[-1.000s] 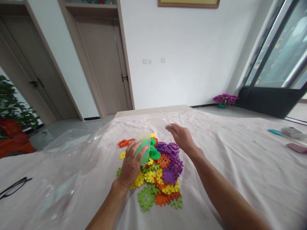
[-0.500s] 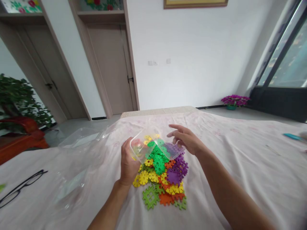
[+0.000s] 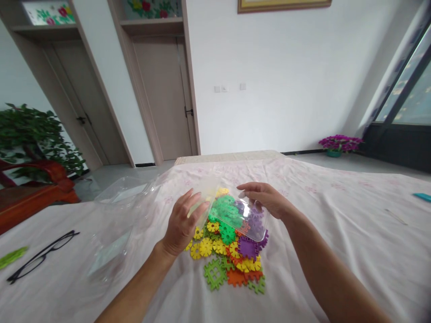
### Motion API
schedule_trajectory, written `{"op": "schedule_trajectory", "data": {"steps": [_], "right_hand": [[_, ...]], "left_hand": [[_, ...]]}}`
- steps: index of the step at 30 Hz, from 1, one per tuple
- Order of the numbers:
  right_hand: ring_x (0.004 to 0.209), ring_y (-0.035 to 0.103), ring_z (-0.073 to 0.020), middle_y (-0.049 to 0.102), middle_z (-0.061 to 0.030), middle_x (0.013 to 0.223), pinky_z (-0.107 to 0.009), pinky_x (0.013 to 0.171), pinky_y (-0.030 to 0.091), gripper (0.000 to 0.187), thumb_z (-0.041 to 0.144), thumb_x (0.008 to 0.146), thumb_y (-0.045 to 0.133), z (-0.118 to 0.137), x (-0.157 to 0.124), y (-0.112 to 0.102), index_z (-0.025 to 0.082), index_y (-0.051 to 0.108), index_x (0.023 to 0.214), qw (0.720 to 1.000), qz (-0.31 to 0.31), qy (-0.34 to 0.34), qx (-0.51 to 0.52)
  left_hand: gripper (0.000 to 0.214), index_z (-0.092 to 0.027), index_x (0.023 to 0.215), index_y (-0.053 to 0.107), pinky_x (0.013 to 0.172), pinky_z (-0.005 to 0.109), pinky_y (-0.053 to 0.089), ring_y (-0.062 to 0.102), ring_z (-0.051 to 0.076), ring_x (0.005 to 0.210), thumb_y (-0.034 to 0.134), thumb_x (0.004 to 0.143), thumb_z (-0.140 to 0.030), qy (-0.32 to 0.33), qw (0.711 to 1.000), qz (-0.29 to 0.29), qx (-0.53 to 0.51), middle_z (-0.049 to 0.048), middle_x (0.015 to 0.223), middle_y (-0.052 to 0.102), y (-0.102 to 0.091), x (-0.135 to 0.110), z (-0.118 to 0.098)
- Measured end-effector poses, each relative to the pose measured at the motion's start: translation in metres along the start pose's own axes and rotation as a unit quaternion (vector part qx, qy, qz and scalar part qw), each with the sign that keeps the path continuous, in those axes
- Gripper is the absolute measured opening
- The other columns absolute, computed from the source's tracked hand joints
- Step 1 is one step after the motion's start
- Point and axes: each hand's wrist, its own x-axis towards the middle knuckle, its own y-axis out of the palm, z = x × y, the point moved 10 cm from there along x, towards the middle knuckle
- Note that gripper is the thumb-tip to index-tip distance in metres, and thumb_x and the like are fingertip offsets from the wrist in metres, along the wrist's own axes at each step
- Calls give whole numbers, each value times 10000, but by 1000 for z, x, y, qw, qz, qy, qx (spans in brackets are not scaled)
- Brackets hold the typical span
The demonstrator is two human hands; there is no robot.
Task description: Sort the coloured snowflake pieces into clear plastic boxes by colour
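Observation:
A clear plastic box [image 3: 232,220] is tilted over the pile, with one panel leaning to the left and another to the right. My left hand [image 3: 183,222] grips the left panel, its fingers bent over the outer face. At the upper edge of the right panel, my right hand [image 3: 266,199] has thumb and forefinger close together on the plastic. Through and below the box show green flower-shaped pieces [image 3: 227,234], yellow ones [image 3: 205,247], a purple square piece [image 3: 248,248], orange pieces [image 3: 236,278] and a light green notched square [image 3: 215,273].
Clear plastic packaging [image 3: 111,255] lies to the left on the pale bedsheet [image 3: 319,269]. Beside it are black-framed glasses [image 3: 43,255] and a green piece [image 3: 13,258]. A thin stick [image 3: 396,216] and a blue object [image 3: 422,197] lie far right.
The box has turned and its right panel has dropped flatter. My left hand now shows its back, fingers over the panel. My right fingers have drawn in onto the plastic. The view shifted slightly left.

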Motion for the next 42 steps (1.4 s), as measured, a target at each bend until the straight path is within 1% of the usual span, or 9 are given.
{"op": "schedule_trajectory", "data": {"steps": [3, 8, 12, 15, 18, 24, 29, 37, 42], "right_hand": [[531, 519, -71, 717, -70, 895, -171, 370, 325, 373, 281, 714, 695, -3, 1, 5, 154, 700, 1064, 1000, 6, 5, 20], [579, 594, -91, 731, -90, 904, -151, 376, 343, 337, 236, 725, 675, -15, 1, 22, 151, 705, 1050, 998, 9, 46, 31], [920, 693, -212, 686, -129, 1167, -182, 490, 491, 347, 302, 770, 691, -10, -6, 41, 184, 700, 1097, 993, 45, 60, 88], [1139, 627, -288, 555, -104, 1392, -264, 612, 569, 352, 428, 842, 623, 3, -11, 56, 226, 691, 1122, 984, 94, 54, 142], [1207, 584, -306, 535, -106, 1415, -355, 734, 590, 390, 495, 892, 523, 14, -16, 69, 233, 686, 1132, 979, 119, 42, 161], [1243, 555, -292, 542, -116, 1406, -453, 915, 538, 504, 589, 910, 441, 27, -28, 102, 239, 646, 1209, 975, 149, 23, 164], [1285, 516, -293, 502, -98, 1445, -465, 1006, 487, 411, 471, 863, 599, 29, -41, 132, 234, 649, 1194, 949, 192, 33, 249], [1207, 575, -249, 608, -132, 1280, -398, 1079, 449, 448, 246, 693, 809, 23, -35, 175, 137, 665, 1103, 914, 199, 102, 338], [1082, 630, -239, 626, -136, 1162, -418, 1052, 483, 437, 193, 649, 853, 28, -17, 215, 89, 656, 1025, 893, 205, 135, 378]], "left_hand": [[600, -307, 1360, 436, 1092, 519, 421, 398, 272, 1377, 505, 855, 10, -26, 999, 14, -21, 83, 1329, 515, 6, 2, 3], [780, -227, 1419, 315, 1045, 504, 457, 494, 301, 1270, 744, 767, -234, -208, 971, -44, -107, 139, 1339, 500, 2, -11, 18], [880, -206, 1412, 327, 1025, 452, 473, 526, 291, 1241, 814, 686, -309, -299, 940, -45, -155, 144, 1337, 509, -3, -24, 15], [896, -207, 1402, 336, 1016, 443, 480, 541, 287, 1228, 832, 664, -319, -360, 916, -52, -171, 148, 1329, 528, -17, -35, 17], [906, -211, 1380, 350, 1002, 444, 490, 555, 286, 1209, 852, 636, -335, -407, 896, -59, -167, 144, 1314, 540, -36, -47, 20], [869, -246, 1336, 386, 999, 480, 480, 549, 300, 1210, 856, 618, -385, -459, 876, -81, -128, 123, 1307, 535, -86, -75, 27], [895, -258, 1383, 344, 1002, 517, 468, 552, 302, 1194, 823, 648, -430, -521, 842, -107, -89, 108, 1287, 540, -123, -115, 44], [896, -266, 1361, 376, 1070, 531, 417, 537, 301, 1218, 838, 609, -420, -498, 858, -122, 4, 90, 1308, 538, -154, -125, 50], [948, -251, 1389, 349, 1060, 521, 427, 543, 302, 1215, 846, 600, -421, -519, 842, -140, 41, 104, 1302, 546, -173, -144, 67]]}}
